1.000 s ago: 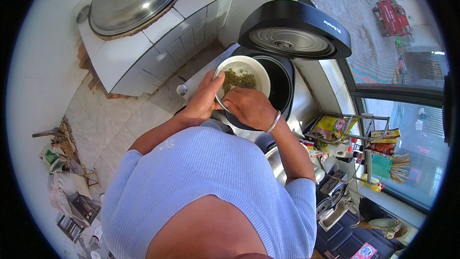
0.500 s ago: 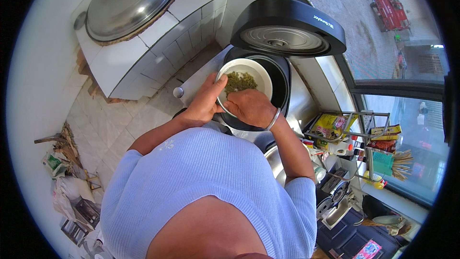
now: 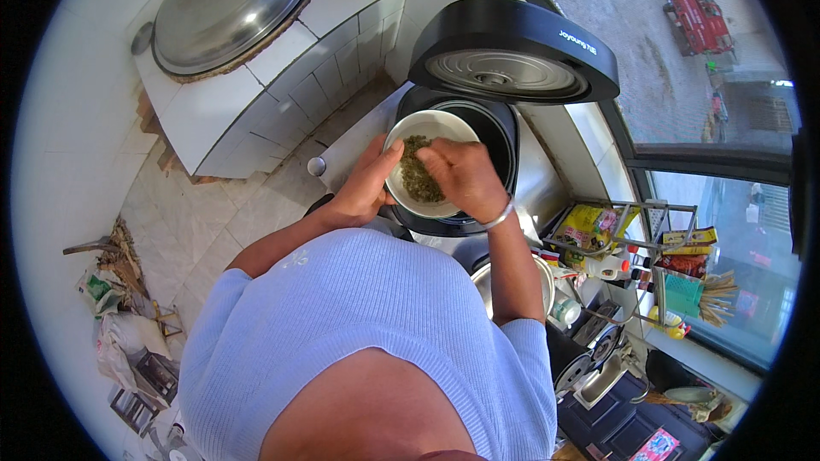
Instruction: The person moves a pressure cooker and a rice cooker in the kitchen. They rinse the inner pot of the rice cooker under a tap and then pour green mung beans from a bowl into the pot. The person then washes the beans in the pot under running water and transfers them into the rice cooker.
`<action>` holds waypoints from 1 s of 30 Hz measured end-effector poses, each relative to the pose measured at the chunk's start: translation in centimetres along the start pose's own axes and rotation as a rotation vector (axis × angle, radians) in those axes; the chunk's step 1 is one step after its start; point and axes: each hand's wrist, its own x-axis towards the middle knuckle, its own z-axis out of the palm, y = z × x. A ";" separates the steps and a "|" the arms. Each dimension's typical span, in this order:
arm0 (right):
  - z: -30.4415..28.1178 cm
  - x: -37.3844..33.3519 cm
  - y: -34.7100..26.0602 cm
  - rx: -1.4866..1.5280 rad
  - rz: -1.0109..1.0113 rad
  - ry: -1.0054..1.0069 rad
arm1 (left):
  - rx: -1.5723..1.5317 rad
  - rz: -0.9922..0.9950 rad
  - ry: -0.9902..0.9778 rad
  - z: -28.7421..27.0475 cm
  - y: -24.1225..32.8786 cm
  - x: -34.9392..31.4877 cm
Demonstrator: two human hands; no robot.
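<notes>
A white bowl [image 3: 472, 127] is held over the front left part of a black rice cooker [image 3: 512, 119], whose lid [image 3: 512, 47] is raised. Small greenish grains, possibly mung beans, [image 3: 417, 179] lie in the bowl. My left hand [image 3: 369, 177] grips the bowl's left side, thumb over the rim and fingers beneath. Inside the bowl, my right hand [image 3: 468, 177] reaches over the right side with its fingers bunched at the grains. What those fingers hold, if anything, is hidden. A bracelet circles my right wrist. The bowl covers part of the cooker's inside.
A large metal lid [image 3: 239, 8] covers a tiled stove at the upper left. To the right, a wire rack [image 3: 611, 235] holds packets and bottles beside the window. A metal basin [image 3: 512, 286] sits under my right forearm. The cooker stands on a metal surface [image 3: 542, 171].
My right hand has shifted up and right within the bowl. The grains now spread toward the bowl's near side. My left hand keeps its grip.
</notes>
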 end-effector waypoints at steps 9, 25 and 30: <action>-0.8 -2.9 5.5 0.207 0.290 0.568 | -0.020 0.078 0.084 -0.4 0.7 -0.8; -0.4 -2.1 0.9 -0.359 0.097 0.611 | -0.005 0.107 0.081 -1.1 0.5 -1.3; 1.0 -0.6 -1.2 -0.336 -0.191 0.464 | 0.028 0.099 0.099 -1.1 -0.1 -1.1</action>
